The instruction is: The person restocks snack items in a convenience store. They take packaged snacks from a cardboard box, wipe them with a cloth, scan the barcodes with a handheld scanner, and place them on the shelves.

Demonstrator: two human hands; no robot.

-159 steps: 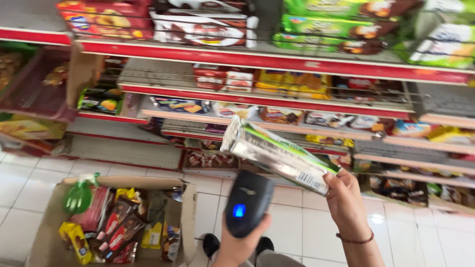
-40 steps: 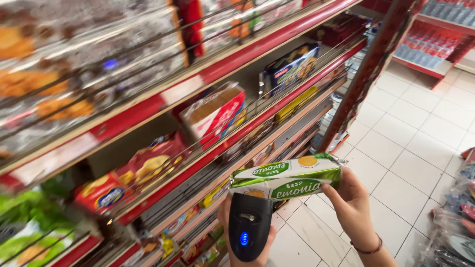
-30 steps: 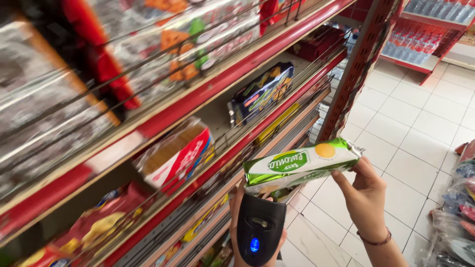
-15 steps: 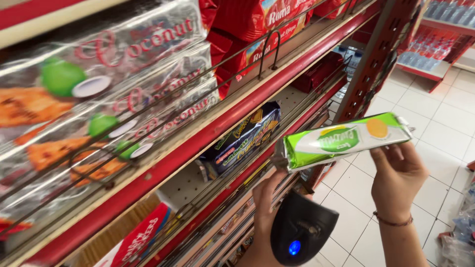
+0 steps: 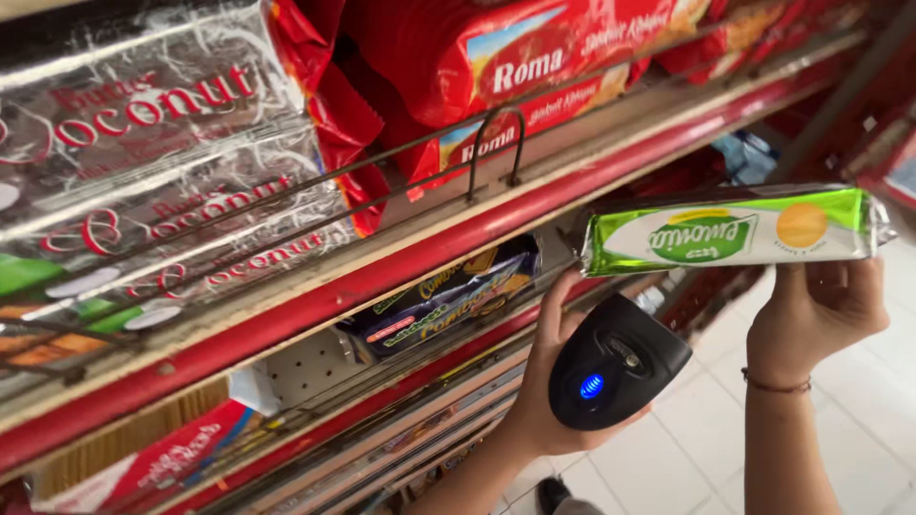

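The right hand (image 5: 822, 319) held the long green biscuit pack (image 5: 730, 229) by fingertips alone, up by the red shelf rail (image 5: 420, 262); it could have tipped and slipped. The left hand (image 5: 553, 381) gripped the black scanner (image 5: 615, 362), which might have missed the code.

The scanner (image 5: 615, 367) is covering the palm and most fingers of the left hand (image 5: 549, 381), and its front window is facing away from the camera. The green packet (image 5: 730, 229) is hiding the fingertips of the right hand (image 5: 821, 315); its back face is not showing. Both forearms are running off the bottom edge. The silver packs (image 5: 143, 181) are being cut off by the left and top edges, and the red packs (image 5: 534, 67) by the top edge. The dark blue pack (image 5: 448, 300) is sitting half hidden behind the red shelf rail (image 5: 382, 272). Lower shelves are blurring into streaks. A dark shoe (image 5: 551, 496) is showing only in part at the bottom.
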